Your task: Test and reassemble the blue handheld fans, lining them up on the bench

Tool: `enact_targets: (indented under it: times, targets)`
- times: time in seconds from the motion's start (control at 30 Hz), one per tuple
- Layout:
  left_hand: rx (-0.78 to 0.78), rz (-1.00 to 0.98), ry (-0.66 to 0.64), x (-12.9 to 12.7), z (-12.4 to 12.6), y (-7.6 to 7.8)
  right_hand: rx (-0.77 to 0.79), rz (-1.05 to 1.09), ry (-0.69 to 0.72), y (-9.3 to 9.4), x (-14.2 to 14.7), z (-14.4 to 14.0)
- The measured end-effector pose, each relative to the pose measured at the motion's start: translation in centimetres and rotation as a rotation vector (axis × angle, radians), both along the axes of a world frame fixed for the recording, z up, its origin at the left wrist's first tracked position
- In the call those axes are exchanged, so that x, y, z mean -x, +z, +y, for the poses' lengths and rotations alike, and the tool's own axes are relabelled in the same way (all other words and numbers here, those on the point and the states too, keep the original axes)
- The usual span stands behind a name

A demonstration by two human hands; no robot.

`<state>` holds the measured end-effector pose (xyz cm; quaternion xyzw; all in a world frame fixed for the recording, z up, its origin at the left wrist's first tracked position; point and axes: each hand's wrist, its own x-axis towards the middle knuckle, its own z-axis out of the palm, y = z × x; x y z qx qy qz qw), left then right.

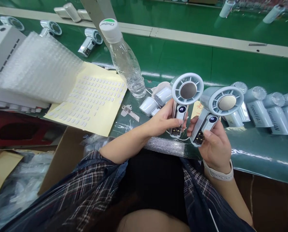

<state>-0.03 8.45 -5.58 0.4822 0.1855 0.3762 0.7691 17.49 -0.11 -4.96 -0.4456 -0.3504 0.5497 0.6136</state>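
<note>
My left hand point(164, 120) is closed around the handle of a light blue handheld fan point(187, 90), its thumb on the front. The small round display on that fan is lit and reads 20. A second handheld fan point(227, 102) of the same kind is in my right hand point(216, 143), with my thumb low on its handle. Its display is also lit. Both handles show bare circuit boards near the bottom. The fans are held side by side, heads up, above the table edge. A white cable runs below them.
More fans point(258, 108) stand in a row at the right. Left of my hands are a water bottle point(128, 64), a yellow sheet of small white stickers point(99, 103) and bubble wrap point(37, 69). Several fans point(89, 42) lie on the green surface behind. An open carton point(61, 158) sits below left.
</note>
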Motion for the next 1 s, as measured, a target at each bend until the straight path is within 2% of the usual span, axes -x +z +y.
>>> enact_targets:
  times: [0.1,0.27,0.5,0.67,1.0]
  targets:
    - [-0.001,0.014,0.032,0.0,0.17,0.15,-0.003,0.028,-0.018,-0.19,0.29,0.1]
    - [-0.057,0.001,-0.101,0.35,0.54,0.45,-0.05,-0.059,0.047,-0.11,0.27,0.17]
    - [-0.086,0.064,-0.005,0.17,0.64,0.02,-0.015,-0.082,0.002,-0.43,0.13,0.46]
    - [-0.083,0.098,0.005,0.14,0.52,-0.11,0.017,-0.011,-0.011,-0.44,-0.03,0.29]
    - [-0.109,0.13,0.054,0.13,0.22,-0.24,-0.027,-0.061,-0.034,-0.64,-0.64,0.59]
